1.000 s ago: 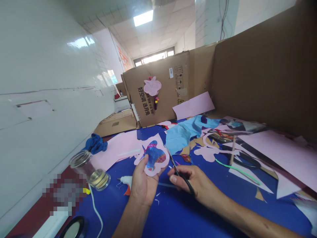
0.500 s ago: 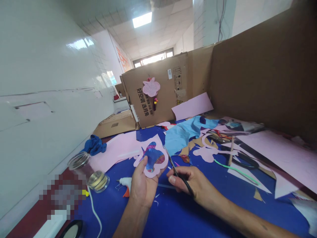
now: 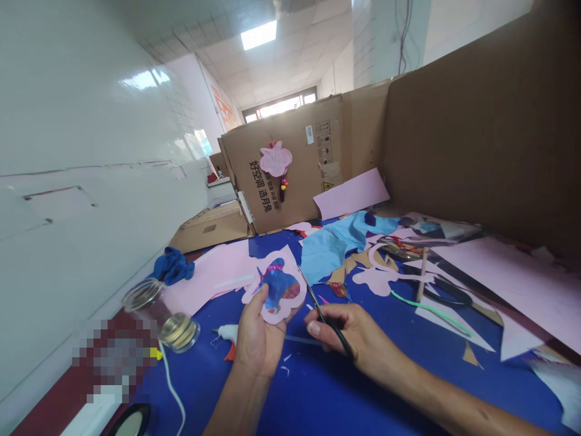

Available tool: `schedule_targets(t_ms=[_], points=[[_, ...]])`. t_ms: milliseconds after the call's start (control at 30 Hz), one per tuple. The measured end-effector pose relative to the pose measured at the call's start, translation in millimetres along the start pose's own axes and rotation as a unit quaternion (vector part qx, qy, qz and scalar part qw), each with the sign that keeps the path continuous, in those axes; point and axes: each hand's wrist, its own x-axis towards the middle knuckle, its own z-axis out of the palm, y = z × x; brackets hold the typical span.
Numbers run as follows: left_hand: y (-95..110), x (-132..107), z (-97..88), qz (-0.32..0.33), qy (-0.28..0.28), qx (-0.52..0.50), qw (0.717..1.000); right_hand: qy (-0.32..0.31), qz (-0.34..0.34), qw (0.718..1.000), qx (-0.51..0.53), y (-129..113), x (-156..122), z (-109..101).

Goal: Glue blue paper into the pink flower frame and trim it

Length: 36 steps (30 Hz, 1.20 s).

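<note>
My left hand [image 3: 259, 339] is closed on a pink paper cutout [image 3: 297, 293] with a scalloped edge, thumb on top. A shiny blue and magenta fabric patch [image 3: 276, 287] lies on the cutout's face. In my right hand [image 3: 347, 333] is a pair of black-handled scissors [image 3: 313, 295], their blades pointing up and away beside the cutout's right edge. Whether the blades touch the paper I cannot tell. Below and left of the cutout, a white glue gun [image 3: 228, 333] with an orange trigger lies on the blue table [image 3: 313, 393], partly behind my left hand.
A glass jar [image 3: 149, 303] lies tipped at the left, near crumpled blue cloth [image 3: 173, 265]. Light blue fabric [image 3: 322, 251], pink sheets [image 3: 503, 272] and scraps spread across the back and right. Cardboard walls [image 3: 358, 133] stand behind, with a pink flower-shaped ornament [image 3: 276, 160] hanging there.
Both hands, the cutout and the scissors keep nearly the same pose. The whole view has shifted very slightly, and the cutout sits a touch further left.
</note>
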Motion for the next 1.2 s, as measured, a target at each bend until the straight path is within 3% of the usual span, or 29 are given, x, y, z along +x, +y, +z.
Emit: schedule_targets(t_ms=[1200], points=[[11, 11, -6.8, 0.006, 0.011, 0.046, 0.999, -0.014, -0.011, 1.000, -0.021, 7, -3, 0]])
